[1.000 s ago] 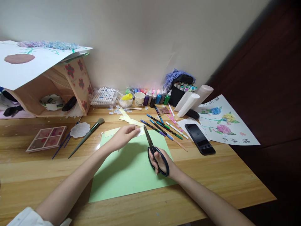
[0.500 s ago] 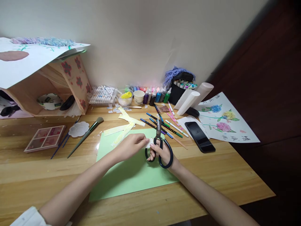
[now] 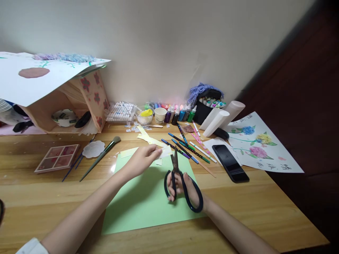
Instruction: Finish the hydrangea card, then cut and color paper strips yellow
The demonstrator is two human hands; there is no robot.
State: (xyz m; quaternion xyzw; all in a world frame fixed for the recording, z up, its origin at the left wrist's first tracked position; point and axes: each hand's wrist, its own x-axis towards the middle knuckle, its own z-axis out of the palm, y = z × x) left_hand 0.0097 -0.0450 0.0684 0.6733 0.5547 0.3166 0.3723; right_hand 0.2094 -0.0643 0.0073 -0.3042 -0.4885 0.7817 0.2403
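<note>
Between the thumb and fingers of my left hand [image 3: 143,159] is a small pale strip of paper [image 3: 166,151], held above the light green sheet [image 3: 143,211]. My right hand [image 3: 188,187] grips a pair of black-handled scissors [image 3: 174,166]. Their blades point up and away from me, slightly parted, close to the strip's right end. Whether the blades touch the strip I cannot tell. Several pale yellow strips [image 3: 144,132] lie at the back edge of the green sheet, partly hidden behind my left hand.
Pens [image 3: 194,152] lie scattered behind the scissors. A black phone [image 3: 230,163] and a flower drawing [image 3: 258,141] are at the right. Paint bottles [image 3: 182,114], a paper cup [image 3: 160,115] and a bowl [image 3: 144,118] line the wall. At left are a brush [image 3: 102,157], a palette [image 3: 93,149] and a cardboard house [image 3: 94,98].
The scissors have moved toward me and their blades have parted a little. My left hand has moved apart from my right, and more of the paper strip shows. The camera view has shifted slightly.
</note>
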